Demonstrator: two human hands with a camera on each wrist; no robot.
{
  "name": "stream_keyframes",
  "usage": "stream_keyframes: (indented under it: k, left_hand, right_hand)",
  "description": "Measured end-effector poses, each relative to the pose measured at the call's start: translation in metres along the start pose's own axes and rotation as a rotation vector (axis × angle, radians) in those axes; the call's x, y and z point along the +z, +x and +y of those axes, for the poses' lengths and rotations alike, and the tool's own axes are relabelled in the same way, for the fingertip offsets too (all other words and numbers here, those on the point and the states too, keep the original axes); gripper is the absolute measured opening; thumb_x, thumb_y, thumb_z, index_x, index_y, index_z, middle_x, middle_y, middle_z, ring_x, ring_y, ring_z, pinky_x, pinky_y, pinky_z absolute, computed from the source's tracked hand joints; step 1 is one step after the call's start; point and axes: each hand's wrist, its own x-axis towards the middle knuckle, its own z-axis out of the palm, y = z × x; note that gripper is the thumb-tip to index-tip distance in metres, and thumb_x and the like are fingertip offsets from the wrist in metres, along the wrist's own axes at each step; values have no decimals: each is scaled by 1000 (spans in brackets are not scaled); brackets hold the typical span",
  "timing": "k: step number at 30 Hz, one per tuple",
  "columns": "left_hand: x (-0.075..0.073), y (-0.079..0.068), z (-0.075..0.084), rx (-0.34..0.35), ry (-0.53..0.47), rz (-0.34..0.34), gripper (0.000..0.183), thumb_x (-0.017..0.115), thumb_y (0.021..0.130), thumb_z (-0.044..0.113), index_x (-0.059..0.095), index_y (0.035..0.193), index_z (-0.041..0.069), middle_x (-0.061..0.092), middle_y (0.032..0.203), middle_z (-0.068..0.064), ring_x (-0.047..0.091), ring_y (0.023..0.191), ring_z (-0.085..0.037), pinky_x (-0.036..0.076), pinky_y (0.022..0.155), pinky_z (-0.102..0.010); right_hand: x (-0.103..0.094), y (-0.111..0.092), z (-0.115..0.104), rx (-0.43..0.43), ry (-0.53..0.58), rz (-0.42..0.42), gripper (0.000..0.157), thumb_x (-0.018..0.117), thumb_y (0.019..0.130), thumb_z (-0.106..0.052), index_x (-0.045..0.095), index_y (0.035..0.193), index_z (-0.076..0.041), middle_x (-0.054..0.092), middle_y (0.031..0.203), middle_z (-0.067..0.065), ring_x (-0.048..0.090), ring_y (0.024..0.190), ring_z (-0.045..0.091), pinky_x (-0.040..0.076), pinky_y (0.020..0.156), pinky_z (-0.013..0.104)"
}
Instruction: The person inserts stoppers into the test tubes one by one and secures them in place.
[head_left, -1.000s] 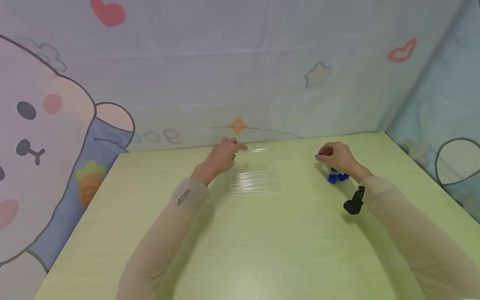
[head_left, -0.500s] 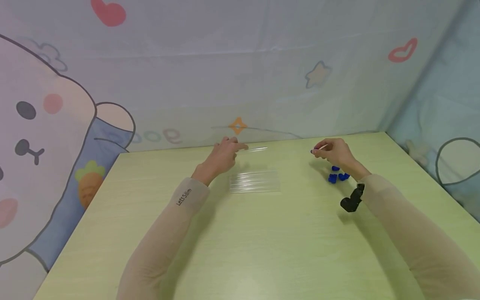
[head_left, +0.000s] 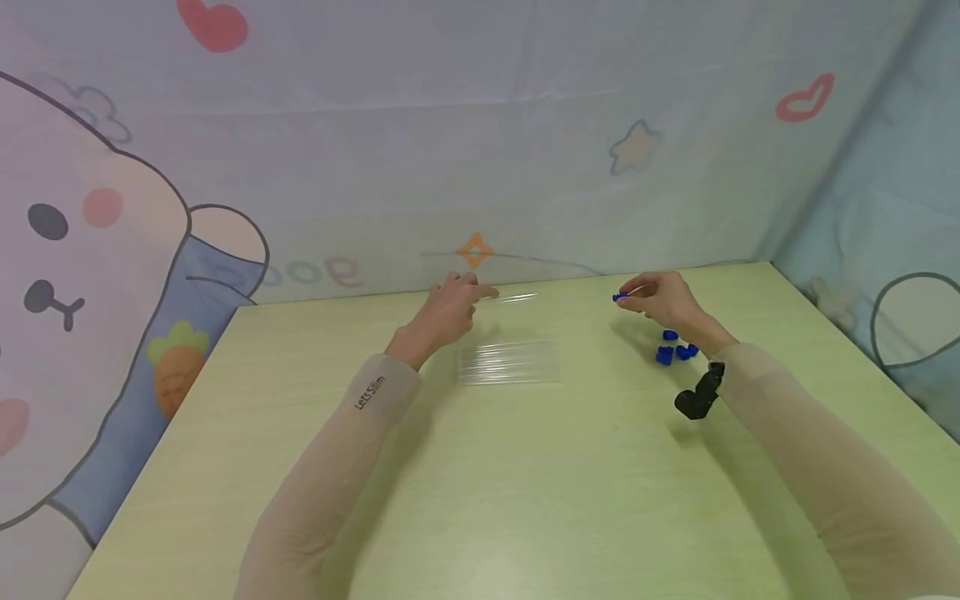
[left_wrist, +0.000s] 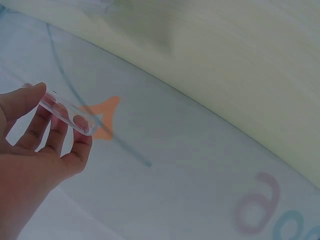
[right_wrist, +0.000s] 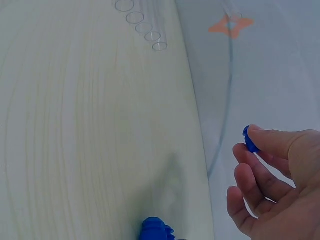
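Observation:
My left hand [head_left: 446, 310] holds a clear test tube [left_wrist: 70, 116] between thumb and fingers, above the back of the table. In the left wrist view its rounded closed end points away from the thumb; in the head view the tube's other end juts out to the right. Thumb and fingertips of my right hand [head_left: 667, 302] pinch a small blue stopper [right_wrist: 250, 141], raised off the table. A gap separates this stopper from the tube. Several more blue stoppers [head_left: 664, 356] lie on the table below the right hand.
Several clear test tubes [head_left: 510, 364] lie side by side on the pale wooden table [head_left: 480, 500], their open ends facing right. A printed cloth [head_left: 525, 183] hangs along the table's back edge. A black wrist-worn piece [head_left: 697, 400] juts out from the right sleeve.
My right hand has moved left and slightly back with the blue stopper, turning it between the fingertips. The left hand with the test tube has stayed almost still.

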Motion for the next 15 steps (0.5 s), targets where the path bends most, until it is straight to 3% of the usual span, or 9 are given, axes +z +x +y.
stream_keyframes:
  k: [15]
  left_hand:
    - [1,1,2,3,8,7,50,51,93,-7,58,134,21,57,107,-7,42,99,-26,30,73,-36]
  right_hand:
    - [3,2,-8,-37,30,-33,35,63,94,-23,62,120,0,67,115,21,59,107,38,51,89,45]
